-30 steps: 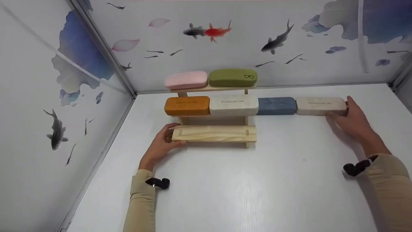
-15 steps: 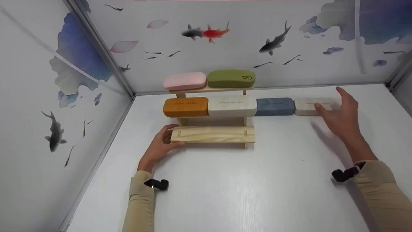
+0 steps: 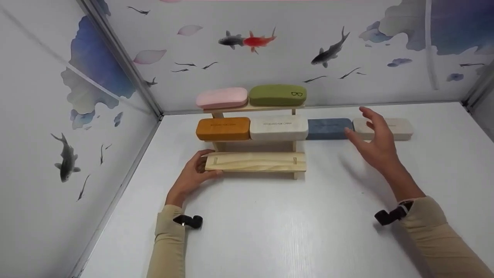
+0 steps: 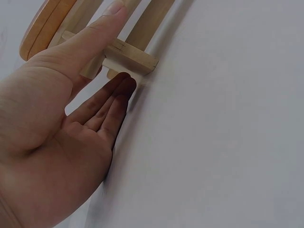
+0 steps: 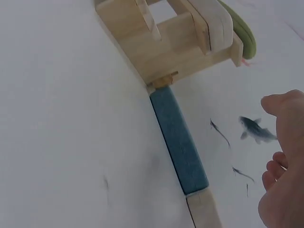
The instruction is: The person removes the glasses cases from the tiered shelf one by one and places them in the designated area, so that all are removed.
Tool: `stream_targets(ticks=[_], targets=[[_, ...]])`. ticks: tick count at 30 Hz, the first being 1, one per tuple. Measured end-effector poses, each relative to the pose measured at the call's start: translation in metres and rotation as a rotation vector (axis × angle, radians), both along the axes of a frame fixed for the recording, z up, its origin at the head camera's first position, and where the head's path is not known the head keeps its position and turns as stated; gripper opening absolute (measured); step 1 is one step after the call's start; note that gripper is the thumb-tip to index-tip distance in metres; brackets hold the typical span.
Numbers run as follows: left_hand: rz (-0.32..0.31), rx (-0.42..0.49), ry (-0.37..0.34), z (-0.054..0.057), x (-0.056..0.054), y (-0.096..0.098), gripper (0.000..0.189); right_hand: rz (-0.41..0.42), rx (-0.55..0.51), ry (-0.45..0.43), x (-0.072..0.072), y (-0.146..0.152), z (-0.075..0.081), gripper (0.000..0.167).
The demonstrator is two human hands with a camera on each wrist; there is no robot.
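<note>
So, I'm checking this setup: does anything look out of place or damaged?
The blue case and beige case look a bit out of place: they lie on the table beside the wooden rack, while the other cases, like the orange case, sit on its shelves. I see no damage.

A red fish (image 3: 259,40) is painted on the white back wall (image 3: 270,71). A gray fish (image 3: 230,40) touches its left end. Right of the red fish is a dark fish (image 3: 328,53), and farther right a big blue patch (image 3: 459,27). Left of the red fish are pink petals (image 3: 149,56), then a metal post (image 3: 126,63). Below the red fish is a white table (image 3: 270,227).
</note>
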State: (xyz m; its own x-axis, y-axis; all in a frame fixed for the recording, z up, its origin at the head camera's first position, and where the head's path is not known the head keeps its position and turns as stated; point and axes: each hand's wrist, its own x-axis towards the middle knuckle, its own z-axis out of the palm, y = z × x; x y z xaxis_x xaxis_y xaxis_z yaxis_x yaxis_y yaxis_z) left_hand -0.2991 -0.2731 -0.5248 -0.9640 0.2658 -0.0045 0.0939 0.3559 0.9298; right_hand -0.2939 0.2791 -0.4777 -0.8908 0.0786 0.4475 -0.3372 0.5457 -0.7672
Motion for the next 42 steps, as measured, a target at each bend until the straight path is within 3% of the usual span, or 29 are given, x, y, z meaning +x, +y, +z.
stream_targets(ticks=[10,16,24,33,42], targets=[[-0.014,0.022,0.0,-0.001,0.001,0.001,0.075,0.137,-0.031,0.021,-0.003,-0.046,0.004,0.078],[-0.004,0.0,0.001,0.0,0.0,0.001,0.077,0.21,-0.07,-0.031,-0.005,-0.068,0.005,0.08],[-0.017,-0.004,0.009,0.0,-0.001,0.001,0.078,0.256,-0.088,-0.119,-0.005,-0.088,-0.001,0.083],[-0.007,0.002,0.003,0.001,0.0,0.001,0.078,0.314,-0.171,-0.126,-0.012,-0.105,-0.007,0.083],[-0.002,0.001,-0.003,0.001,0.001,0.001,0.078,0.306,-0.252,-0.147,-0.017,-0.117,-0.008,0.079]])
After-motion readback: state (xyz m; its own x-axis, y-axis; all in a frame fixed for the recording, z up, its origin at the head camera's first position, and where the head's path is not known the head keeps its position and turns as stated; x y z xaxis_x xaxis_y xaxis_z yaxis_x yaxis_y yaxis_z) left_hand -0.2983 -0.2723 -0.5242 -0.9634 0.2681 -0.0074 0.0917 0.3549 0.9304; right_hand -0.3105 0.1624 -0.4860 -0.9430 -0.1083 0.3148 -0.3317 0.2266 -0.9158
